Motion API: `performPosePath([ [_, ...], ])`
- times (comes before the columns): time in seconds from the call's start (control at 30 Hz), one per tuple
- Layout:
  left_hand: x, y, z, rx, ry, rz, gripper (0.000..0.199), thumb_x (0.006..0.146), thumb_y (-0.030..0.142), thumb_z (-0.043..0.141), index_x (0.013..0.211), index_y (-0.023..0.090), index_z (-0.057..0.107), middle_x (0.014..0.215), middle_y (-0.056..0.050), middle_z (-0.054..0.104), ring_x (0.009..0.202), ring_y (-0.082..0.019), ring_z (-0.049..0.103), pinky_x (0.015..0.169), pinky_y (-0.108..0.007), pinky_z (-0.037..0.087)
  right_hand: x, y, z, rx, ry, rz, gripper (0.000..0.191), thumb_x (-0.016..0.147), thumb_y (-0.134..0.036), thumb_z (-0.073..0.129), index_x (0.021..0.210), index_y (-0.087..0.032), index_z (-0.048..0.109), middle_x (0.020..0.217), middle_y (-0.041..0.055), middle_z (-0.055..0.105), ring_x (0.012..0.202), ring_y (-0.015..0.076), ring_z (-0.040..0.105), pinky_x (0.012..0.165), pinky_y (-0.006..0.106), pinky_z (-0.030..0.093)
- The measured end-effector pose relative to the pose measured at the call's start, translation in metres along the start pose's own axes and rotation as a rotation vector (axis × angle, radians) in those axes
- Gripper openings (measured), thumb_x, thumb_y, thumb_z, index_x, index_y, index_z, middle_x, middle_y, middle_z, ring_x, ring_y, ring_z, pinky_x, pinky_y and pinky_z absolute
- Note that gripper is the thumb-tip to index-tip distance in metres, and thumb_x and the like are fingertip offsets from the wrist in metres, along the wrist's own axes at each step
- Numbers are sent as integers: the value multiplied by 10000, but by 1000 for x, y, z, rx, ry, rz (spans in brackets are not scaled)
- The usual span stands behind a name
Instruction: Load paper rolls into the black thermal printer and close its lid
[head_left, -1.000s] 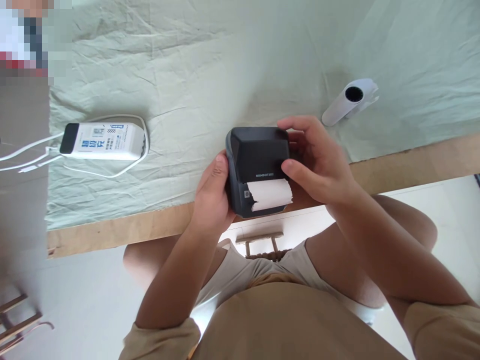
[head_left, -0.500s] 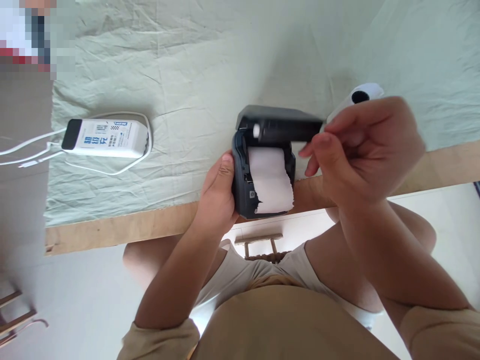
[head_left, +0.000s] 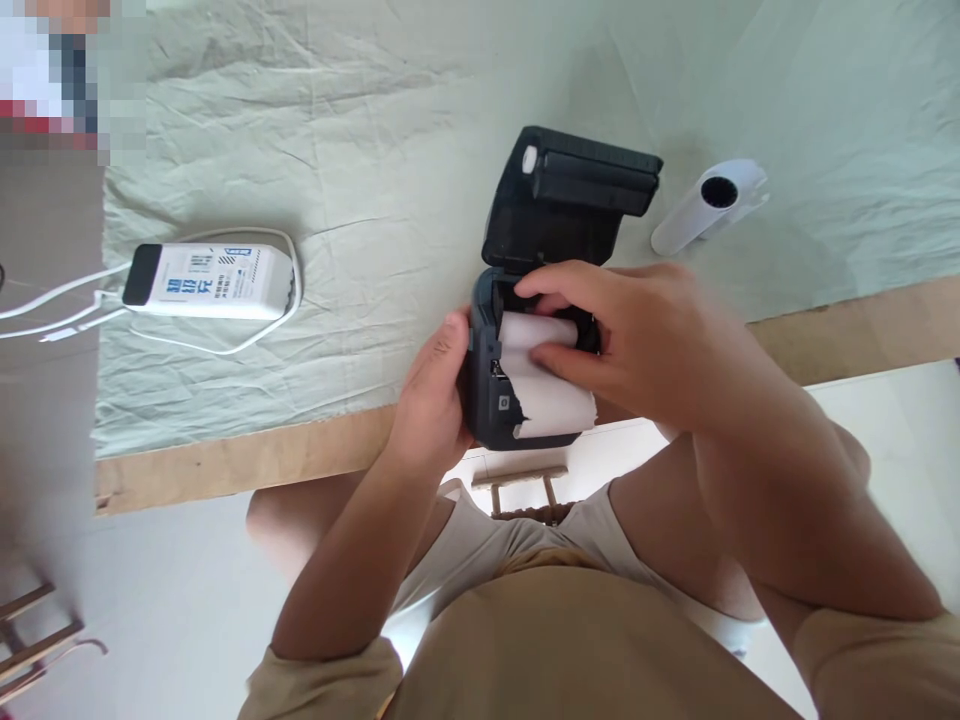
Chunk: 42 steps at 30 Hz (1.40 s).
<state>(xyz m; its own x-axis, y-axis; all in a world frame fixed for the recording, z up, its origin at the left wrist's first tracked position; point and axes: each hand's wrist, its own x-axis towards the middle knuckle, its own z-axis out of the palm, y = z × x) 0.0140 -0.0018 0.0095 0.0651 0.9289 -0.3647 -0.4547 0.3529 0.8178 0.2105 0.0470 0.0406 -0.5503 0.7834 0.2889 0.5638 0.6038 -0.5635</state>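
Note:
A dark portable label printer (head_left: pixel 487 415) is held at the table's front edge, its lid (head_left: pixel 577 190) swung up and back. My left hand (head_left: pixel 435 390) grips the printer's left side, thumb on top. Inside the printer sits a white paper roll (head_left: pixel 536 328), its torn end (head_left: pixel 559 405) hanging out over the front. My right hand (head_left: pixel 637 330) reaches in from the right, with the thumb on the paper and the fingers behind the roll, closed round it. The fingertips are partly hidden inside the printer.
A white power bank (head_left: pixel 217 280) with white cables lies left on the green cloth (head_left: pixel 375 150). Right of the lid lies another white roll (head_left: pixel 682 220) with a dark core. The table's wooden edge (head_left: pixel 225 470) runs in front of me; a wooden stool (head_left: pixel 521 478) shows below.
The printer's lid has swung further up and back. My right hand has left the lid and moved left and down onto the paper roll. My left hand still holds the printer.

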Motion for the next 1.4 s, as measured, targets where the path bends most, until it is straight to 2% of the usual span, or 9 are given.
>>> performPosePath([
  [0.1,2,-2,-1,15,10,19,441,971,687,748,1002,247,736,977,-73,827,1103,-344,843,811,-415,715,-5,4,-9,220,121,66,293,885,-285,819,1176,-308,816,896,-39,819,448,87,450,449,309,396],
  [0.23,3,-5,-2,-3,26,38,447,965,699,757,989,253,740,1025,-71,831,1177,-368,834,876,-449,725,-15,45,-6,585,519,122,305,908,-530,819,1153,-349,804,804,-20,735,448,135,470,366,321,350],
  [0.3,3,-5,-3,-19,25,31,438,959,690,766,977,253,742,1023,-71,834,1174,-372,837,871,-461,730,-19,70,5,636,488,160,393,917,-648,779,1179,-354,775,862,3,731,544,197,609,369,332,379],
  [0.4,3,-5,-2,-15,30,34,419,968,671,752,969,252,760,995,-67,840,1171,-373,837,832,-450,735,-26,87,20,475,535,264,374,955,-671,777,1112,-344,687,844,-7,682,524,167,556,420,337,434],
  [0.63,2,-5,-1,-56,31,66,347,1013,599,734,956,258,751,986,-56,838,1173,-368,843,825,-451,737,-29,72,14,-3,422,148,378,925,-651,806,972,-304,664,953,29,757,890,279,727,852,539,646],
  [0.9,3,-6,-2,-31,51,74,369,1000,618,750,951,253,744,1002,-58,847,1232,-384,828,890,-471,740,-34,76,18,-72,334,158,571,850,-437,902,1355,-330,659,1167,90,796,928,326,741,865,572,619],
  [1.07,5,-9,-2,-113,7,74,311,1039,545,718,986,241,758,1041,-54,865,1285,-384,818,1002,-496,731,-38,82,-11,-276,713,8,316,918,-414,736,1219,-319,750,1069,54,748,781,222,690,611,378,499],
  [1.23,6,-10,-2,-142,-3,96,289,1060,508,692,971,242,763,1028,-41,880,1289,-374,821,1031,-494,729,-28,103,-28,-453,493,310,468,783,-341,812,1240,-255,761,1114,51,786,656,155,625,658,383,568],
  [1.4,5,-10,-2,-99,-18,100,385,1057,613,673,989,247,770,1062,-58,881,1291,-390,817,978,-501,742,-17,98,-21,-486,453,434,280,756,-203,733,1032,-251,722,1137,34,816,555,115,532,741,393,575],
])
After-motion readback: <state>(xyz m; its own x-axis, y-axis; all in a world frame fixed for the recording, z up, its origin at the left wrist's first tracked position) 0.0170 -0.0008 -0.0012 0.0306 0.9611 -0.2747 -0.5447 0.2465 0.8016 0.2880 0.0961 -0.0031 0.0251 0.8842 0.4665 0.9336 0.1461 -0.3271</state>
